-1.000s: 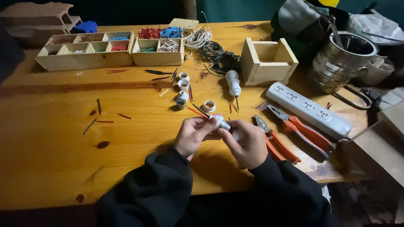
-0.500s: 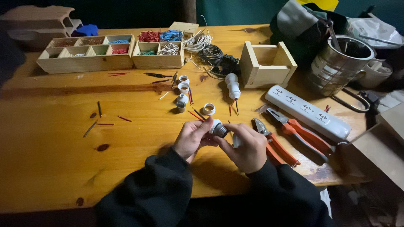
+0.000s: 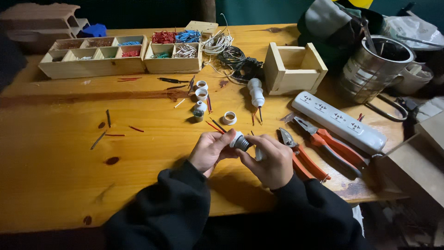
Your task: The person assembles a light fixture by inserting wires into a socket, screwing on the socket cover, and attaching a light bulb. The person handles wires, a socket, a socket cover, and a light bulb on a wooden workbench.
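A small white lamp holder with a grey metal threaded end (image 3: 239, 141) is pinched between both my hands above the wooden table (image 3: 55, 176). My left hand (image 3: 210, 150) grips its white side, and my right hand (image 3: 268, 159) closes on the grey end. Just beyond my hands lie a white ring (image 3: 229, 117), three more white holder parts (image 3: 200, 96) and a white-handled screwdriver (image 3: 256, 93). Orange-handled pliers (image 3: 319, 148) lie right beside my right hand.
A white power strip (image 3: 340, 121) lies at the right, an open wooden box (image 3: 294, 69) behind it, a metal can (image 3: 373, 69) further right. Wooden compartment trays (image 3: 95, 58) with coloured wire bits stand at the back, next to wire coils (image 3: 224, 48). Wire scraps (image 3: 108, 125) dot the left.
My hands have turned the lamp holder slightly between the fingers; they stay in the same place above the table. Nothing else has moved.
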